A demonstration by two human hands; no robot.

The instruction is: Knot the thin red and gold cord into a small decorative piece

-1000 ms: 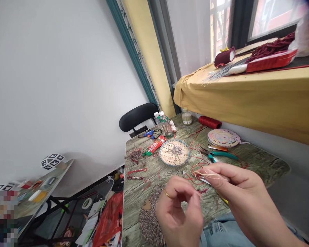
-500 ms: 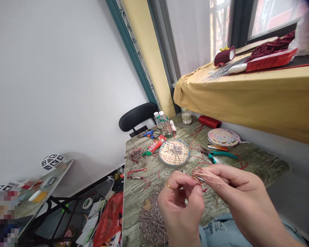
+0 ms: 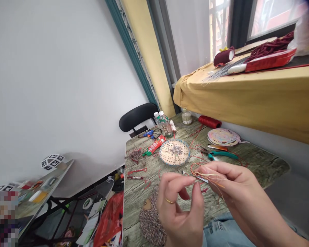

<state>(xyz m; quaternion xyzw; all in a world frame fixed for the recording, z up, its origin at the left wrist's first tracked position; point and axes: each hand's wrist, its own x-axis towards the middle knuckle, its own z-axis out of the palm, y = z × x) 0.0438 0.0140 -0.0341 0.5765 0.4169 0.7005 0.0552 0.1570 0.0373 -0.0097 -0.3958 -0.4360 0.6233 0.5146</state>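
My right hand (image 3: 231,178) pinches a small ring of twisted reddish-brown cord (image 3: 192,168), with pale loose threads (image 3: 213,176) trailing from it to the right. Just left of the ring is my left hand (image 3: 181,202), wearing a gold ring; its thumb and index finger are apart and no object shows between them. Beneath the hands lies a wooden-look table (image 3: 134,209). A ball of mottled brown yarn (image 3: 151,223) sits beside my left wrist, partly hidden by it. Teal-handled pliers (image 3: 224,154) rest beyond my right hand.
A round woven basket (image 3: 174,152) holds tangled thread. Around it are a red tube (image 3: 156,144), clear bottles (image 3: 166,127), a red thread spool (image 3: 209,121) and a coiled pastel mat (image 3: 223,137). A yellow-draped ledge (image 3: 237,89) runs along the right.
The thumb and index finger of my left hand have parted and moved off the cord ring. My right hand still holds the ring, slightly further left.
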